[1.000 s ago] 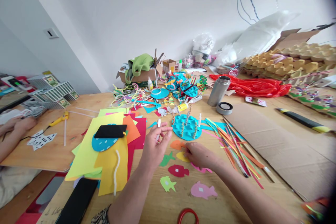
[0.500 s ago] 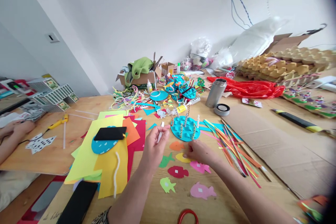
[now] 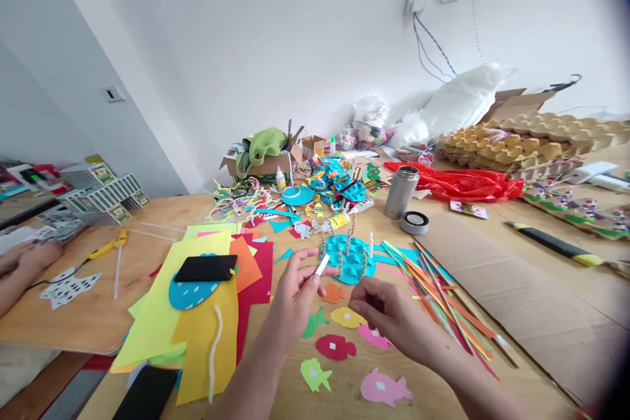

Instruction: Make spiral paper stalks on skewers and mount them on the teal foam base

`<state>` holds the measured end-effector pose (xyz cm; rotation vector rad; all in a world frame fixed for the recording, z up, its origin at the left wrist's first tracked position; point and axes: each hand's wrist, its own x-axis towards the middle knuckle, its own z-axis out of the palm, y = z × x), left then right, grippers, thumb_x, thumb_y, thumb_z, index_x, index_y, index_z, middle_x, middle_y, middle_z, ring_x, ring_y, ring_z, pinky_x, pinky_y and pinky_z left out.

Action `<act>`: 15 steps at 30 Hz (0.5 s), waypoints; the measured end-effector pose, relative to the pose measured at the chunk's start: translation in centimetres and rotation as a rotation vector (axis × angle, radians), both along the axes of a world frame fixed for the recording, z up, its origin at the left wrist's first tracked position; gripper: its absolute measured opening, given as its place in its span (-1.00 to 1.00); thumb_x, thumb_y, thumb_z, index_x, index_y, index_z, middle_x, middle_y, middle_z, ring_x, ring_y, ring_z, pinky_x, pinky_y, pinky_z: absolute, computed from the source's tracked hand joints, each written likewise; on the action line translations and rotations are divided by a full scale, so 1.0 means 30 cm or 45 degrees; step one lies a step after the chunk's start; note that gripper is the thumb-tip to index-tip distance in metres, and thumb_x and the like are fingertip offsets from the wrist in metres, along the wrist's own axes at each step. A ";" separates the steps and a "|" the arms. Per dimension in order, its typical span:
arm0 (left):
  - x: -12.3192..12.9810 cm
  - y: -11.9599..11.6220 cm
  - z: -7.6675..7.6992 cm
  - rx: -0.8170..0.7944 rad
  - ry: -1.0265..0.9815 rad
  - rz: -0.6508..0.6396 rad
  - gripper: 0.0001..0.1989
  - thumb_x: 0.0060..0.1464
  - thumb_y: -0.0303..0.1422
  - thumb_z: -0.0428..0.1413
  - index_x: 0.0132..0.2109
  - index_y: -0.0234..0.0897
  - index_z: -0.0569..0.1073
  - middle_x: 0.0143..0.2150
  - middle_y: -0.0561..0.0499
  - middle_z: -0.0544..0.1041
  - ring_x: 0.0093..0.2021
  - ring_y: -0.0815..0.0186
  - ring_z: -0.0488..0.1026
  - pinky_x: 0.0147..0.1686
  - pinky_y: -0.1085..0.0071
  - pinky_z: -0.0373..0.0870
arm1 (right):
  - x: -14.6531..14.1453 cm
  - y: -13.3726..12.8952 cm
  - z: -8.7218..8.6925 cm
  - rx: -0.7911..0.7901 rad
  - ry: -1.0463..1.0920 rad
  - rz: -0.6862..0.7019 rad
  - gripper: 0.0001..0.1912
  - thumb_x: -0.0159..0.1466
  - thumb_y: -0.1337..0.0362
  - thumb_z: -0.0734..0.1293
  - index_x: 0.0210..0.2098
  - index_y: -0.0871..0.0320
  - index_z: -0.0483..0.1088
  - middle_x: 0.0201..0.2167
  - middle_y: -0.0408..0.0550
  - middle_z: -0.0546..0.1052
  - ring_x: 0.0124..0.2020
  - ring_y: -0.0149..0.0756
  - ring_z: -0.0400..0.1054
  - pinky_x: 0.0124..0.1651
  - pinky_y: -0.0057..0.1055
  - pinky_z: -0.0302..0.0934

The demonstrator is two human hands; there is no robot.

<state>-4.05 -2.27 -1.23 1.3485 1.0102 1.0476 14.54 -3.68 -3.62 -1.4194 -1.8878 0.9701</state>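
My left hand (image 3: 298, 289) pinches a narrow white strip (image 3: 322, 265) between thumb and fingers. Curled together, the fingers of my right hand (image 3: 388, 312) are above the pink fish (image 3: 373, 337) and beside the yellow paper fish (image 3: 347, 317); I cannot make out whether anything is in them. Small white patches sit on the yellow fish, the red fish (image 3: 335, 346), the light green fish (image 3: 315, 375) and the larger pink fish (image 3: 385, 387). A green fish (image 3: 314, 323) and an orange fish (image 3: 335, 293) lie near. Behind the hands stands a blue disc (image 3: 350, 262) with upright twisted stems.
Coloured paper sheets (image 3: 197, 335) and a phone (image 3: 205, 268) lie left. At right are paper strips (image 3: 443, 289), cardboard (image 3: 502, 302), a metal flask (image 3: 401, 193) and a black-yellow cutter (image 3: 556, 244). Another person's hand (image 3: 42, 256) is at far left, near a yellow glue gun (image 3: 107, 244).
My right hand has come up off the yellow fish, showing a white patch on it. My left hand has turned, bringing the white strip down and to the right. The view has tilted up.
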 end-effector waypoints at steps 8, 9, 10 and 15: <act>0.019 -0.035 -0.017 0.119 0.109 -0.185 -0.59 0.22 -0.30 -0.05 0.18 -0.20 0.14 -0.06 -0.12 0.51 -0.26 0.35 0.39 -0.19 0.42 0.33 | -0.061 0.001 0.087 0.376 0.118 -0.146 -0.83 0.28 0.28 0.21 -0.41 0.14 0.38 -0.49 -0.14 0.41 -0.50 -0.41 0.27 -0.47 -0.49 0.10; 0.020 -0.038 -0.019 0.138 0.128 -0.187 -0.60 0.22 -0.30 -0.05 0.19 -0.18 0.14 -0.06 -0.12 0.50 -0.26 0.35 0.39 -0.19 0.42 0.34 | -0.068 0.005 0.083 0.374 0.107 -0.154 -0.83 0.28 0.29 0.22 -0.43 0.15 0.35 -0.52 -0.16 0.39 -0.52 -0.41 0.25 -0.48 -0.49 0.09; 0.022 -0.040 -0.022 0.157 0.154 -0.184 -0.60 0.22 -0.30 -0.06 0.19 -0.17 0.15 -0.06 -0.12 0.50 -0.26 0.35 0.40 -0.20 0.41 0.34 | -0.074 0.008 0.079 0.365 0.094 -0.160 -0.83 0.28 0.29 0.22 -0.44 0.15 0.32 -0.55 -0.17 0.38 -0.54 -0.42 0.23 -0.50 -0.49 0.07; 0.028 -0.034 -0.031 0.215 0.279 -0.147 -0.67 0.22 -0.31 -0.05 0.11 -0.21 0.22 -0.24 -0.08 0.54 -0.32 0.33 0.43 -0.27 0.42 0.35 | -0.084 -0.004 0.075 0.425 0.000 -0.124 -0.80 0.31 0.31 0.17 -0.46 0.13 0.19 -0.55 -0.19 0.33 -0.55 -0.43 0.20 -0.51 -0.50 0.06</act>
